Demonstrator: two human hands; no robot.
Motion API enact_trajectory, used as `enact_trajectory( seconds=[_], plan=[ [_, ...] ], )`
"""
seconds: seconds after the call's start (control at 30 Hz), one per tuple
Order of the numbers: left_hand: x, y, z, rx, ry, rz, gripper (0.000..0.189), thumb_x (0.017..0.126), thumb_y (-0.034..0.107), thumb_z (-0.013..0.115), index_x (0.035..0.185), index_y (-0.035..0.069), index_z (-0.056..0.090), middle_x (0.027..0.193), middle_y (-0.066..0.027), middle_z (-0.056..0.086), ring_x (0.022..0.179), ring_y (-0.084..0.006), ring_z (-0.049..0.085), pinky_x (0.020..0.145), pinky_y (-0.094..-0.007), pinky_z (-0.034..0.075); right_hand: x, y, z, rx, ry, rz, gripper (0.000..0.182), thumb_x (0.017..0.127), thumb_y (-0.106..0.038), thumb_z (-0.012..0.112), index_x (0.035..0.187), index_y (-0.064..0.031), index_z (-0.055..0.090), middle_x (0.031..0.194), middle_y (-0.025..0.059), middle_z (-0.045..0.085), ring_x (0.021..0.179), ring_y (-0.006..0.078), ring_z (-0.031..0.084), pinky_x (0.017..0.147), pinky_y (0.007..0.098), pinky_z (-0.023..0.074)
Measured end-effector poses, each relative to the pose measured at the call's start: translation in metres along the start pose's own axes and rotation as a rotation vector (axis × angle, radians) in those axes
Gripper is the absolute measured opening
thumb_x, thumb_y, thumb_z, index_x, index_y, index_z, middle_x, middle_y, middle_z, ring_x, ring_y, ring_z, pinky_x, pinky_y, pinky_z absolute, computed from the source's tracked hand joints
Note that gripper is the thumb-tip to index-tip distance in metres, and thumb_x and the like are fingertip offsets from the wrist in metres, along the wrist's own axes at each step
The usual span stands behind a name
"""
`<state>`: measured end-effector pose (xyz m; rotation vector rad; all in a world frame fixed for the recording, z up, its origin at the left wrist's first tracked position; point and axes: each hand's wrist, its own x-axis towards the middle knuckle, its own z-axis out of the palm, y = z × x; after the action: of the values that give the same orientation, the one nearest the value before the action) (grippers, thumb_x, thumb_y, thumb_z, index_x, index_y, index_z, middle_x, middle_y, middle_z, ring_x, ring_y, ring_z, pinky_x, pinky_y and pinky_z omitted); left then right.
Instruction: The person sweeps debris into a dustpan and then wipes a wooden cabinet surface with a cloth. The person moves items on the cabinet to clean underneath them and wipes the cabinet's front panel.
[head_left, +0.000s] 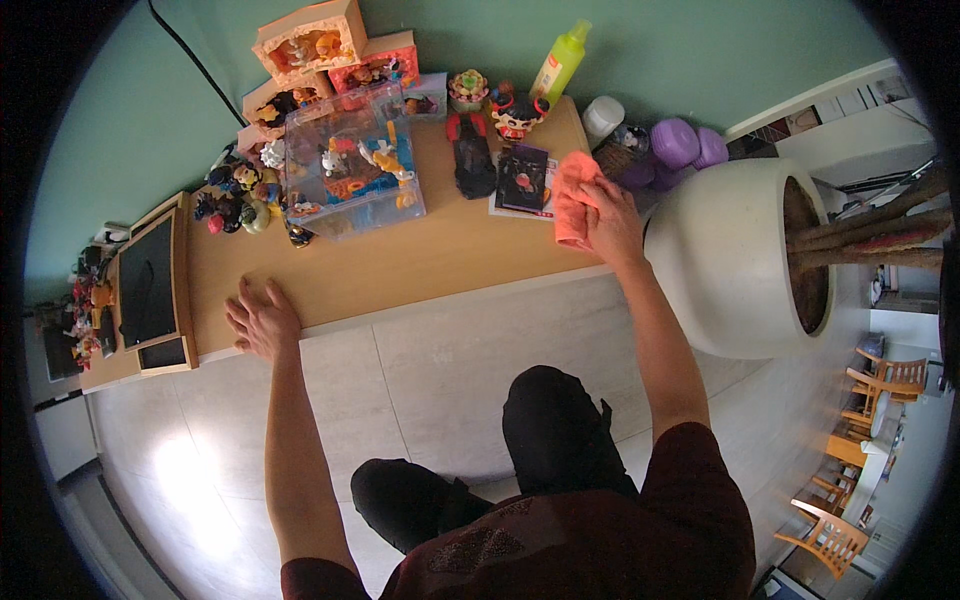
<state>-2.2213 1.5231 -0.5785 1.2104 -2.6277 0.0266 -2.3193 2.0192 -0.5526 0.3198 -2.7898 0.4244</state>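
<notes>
My right hand (613, 217) grips a folded orange cloth (576, 196) over the right end of a long wooden shelf top (375, 266). Just left of the cloth lie a dark picture card (523, 178) and a paper under it. A black and red toy car (472, 157) sits beside these. Flat on the shelf near its front edge rests my left hand (262, 319), fingers spread and holding nothing. Between the hands, toward the wall, stands a clear plastic display box (352, 165) with small figures in it.
A big white planter (720, 255) with a thick trunk stands close to my right arm. Boxed figurines (311, 49), a green bottle (561, 61) and a doll figure (516, 116) line the wall. A framed black board (150, 281) is left of my left hand; wooden chairs (832, 536) are far right.
</notes>
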Motion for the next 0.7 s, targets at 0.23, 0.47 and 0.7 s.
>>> enact_trajectory(
  seconds=[0.23,0.47,0.7],
  plan=[
    [-0.001,0.004,-0.006,0.004,-0.056,-0.018,0.055,0.087,0.054,0.043,0.136,0.029,0.036,0.146,-0.0108,0.025,0.136,-0.0265,0.02,0.099,-0.058,0.022,0.021,-0.008,0.013,-0.02,-0.039,-0.058,0.035,0.075,-0.009,0.06,0.109,-0.0164,0.059,0.115,0.0062,0.056,0.1,0.0335,0.051,0.084,0.042,0.0456],
    [0.002,-0.002,0.0,0.006,-0.035,-0.037,0.056,0.086,0.055,0.045,0.135,0.03,0.036,0.146,-0.0088,0.026,0.136,-0.0261,0.019,0.1,-0.0585,0.021,0.005,-0.002,0.008,-0.017,0.025,-0.013,0.038,0.076,-0.014,0.062,0.114,-0.0176,0.056,0.119,0.0065,0.054,0.104,0.033,0.051,0.085,0.0438,0.0442],
    [0.001,0.001,0.0,-0.022,-0.018,-0.032,0.057,0.085,0.056,0.045,0.135,0.03,0.037,0.146,-0.0101,0.025,0.136,-0.0272,0.02,0.1,-0.0612,0.019,0.033,-0.063,-0.006,0.363,0.038,-0.088,0.052,0.076,-0.02,0.067,0.122,-0.0081,0.048,0.119,0.0137,0.054,0.105,0.0324,0.053,0.089,0.0425,0.0427]
  ],
)
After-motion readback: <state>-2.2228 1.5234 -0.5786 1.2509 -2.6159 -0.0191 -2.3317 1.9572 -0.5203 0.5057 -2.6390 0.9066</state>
